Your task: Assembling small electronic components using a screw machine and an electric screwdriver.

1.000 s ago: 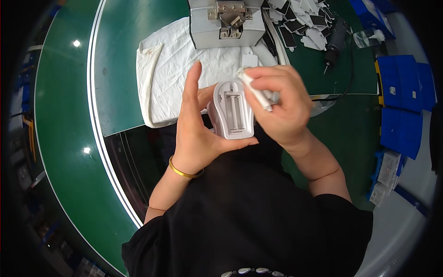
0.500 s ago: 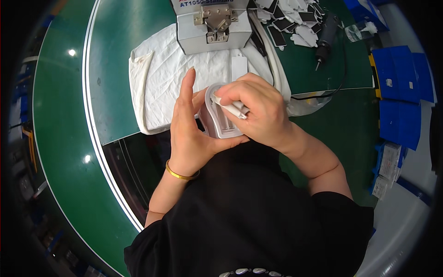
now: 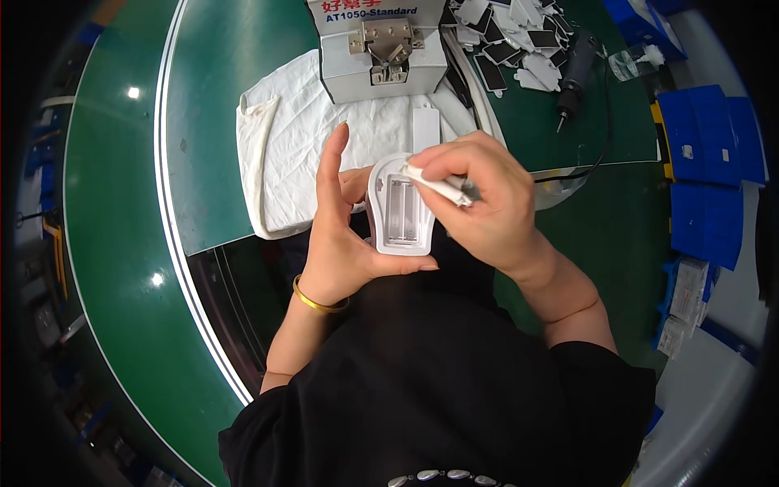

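My left hand [image 3: 329, 235] grips a white plastic housing [image 3: 406, 248] by its edges, thumb along the near end and index finger raised. The housing is rounded, narrows toward its near end, and shows an open battery compartment [image 3: 403, 213] with metal contacts. Pinched between the fingers of my right hand [image 3: 497, 207] is a folded white cloth [image 3: 442, 187]. Its tip meets the housing's far right rim, beside the compartment. Just beyond the housing, a flat white plastic cover [image 3: 425, 130] lies on the white fabric [image 3: 324, 134] spread over the table.
A grey-white machine [image 3: 381, 77] with a metal fixture stands on the fabric's far side. At the far right are piled white and black flat parts [image 3: 519, 40], a dark corded power screwdriver [image 3: 574, 77] and a clear bottle [image 3: 629, 65]. Blue bins [image 3: 702, 178] line the right side.
The housing has tilted to show its battery compartment more squarely. My right hand has moved right with the cloth, from over the housing to its right rim. The whole view has shifted slightly.
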{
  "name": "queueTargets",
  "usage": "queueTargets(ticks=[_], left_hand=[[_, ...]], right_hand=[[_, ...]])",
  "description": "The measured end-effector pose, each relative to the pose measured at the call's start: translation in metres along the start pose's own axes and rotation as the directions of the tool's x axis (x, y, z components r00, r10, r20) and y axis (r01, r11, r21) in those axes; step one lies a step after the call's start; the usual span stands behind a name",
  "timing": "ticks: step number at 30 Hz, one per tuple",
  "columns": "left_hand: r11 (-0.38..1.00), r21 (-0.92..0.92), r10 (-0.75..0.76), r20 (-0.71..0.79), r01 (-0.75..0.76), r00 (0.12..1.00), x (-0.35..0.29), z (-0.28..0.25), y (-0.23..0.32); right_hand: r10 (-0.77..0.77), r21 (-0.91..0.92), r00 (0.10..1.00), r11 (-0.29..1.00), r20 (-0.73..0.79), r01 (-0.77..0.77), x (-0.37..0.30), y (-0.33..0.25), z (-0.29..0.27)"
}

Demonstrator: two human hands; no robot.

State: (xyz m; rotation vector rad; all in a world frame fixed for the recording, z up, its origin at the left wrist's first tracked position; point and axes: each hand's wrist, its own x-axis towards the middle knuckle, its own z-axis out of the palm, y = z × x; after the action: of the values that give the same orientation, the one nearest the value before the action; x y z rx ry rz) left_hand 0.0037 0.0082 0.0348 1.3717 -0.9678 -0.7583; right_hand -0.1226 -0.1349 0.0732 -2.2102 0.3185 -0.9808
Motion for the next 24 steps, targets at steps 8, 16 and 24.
queueTargets(ticks=[8, 16, 24], left_hand=[[1.0, 0.024, -0.003, 0.013, 0.003, 1.0, 0.001, 0.0, 0.004], [0.997, -0.069, 0.032, -0.023, -0.034, 0.999, -0.003, 0.001, -0.002], [0.999, -0.028, 0.018, -0.052, -0.019, 0.998, -0.007, -0.002, -0.006]], right_hand=[[-0.028, -0.013, 0.99, 0.999, 0.136, 0.03, 0.002, -0.002, 0.002], [0.238, -0.194, 0.836, 0.907, -0.494, -0.373, 0.036, 0.072, -0.058], [-0.052, -0.64, 0.925, 0.736, -0.375, -0.218, 0.029, 0.106, -0.079]])
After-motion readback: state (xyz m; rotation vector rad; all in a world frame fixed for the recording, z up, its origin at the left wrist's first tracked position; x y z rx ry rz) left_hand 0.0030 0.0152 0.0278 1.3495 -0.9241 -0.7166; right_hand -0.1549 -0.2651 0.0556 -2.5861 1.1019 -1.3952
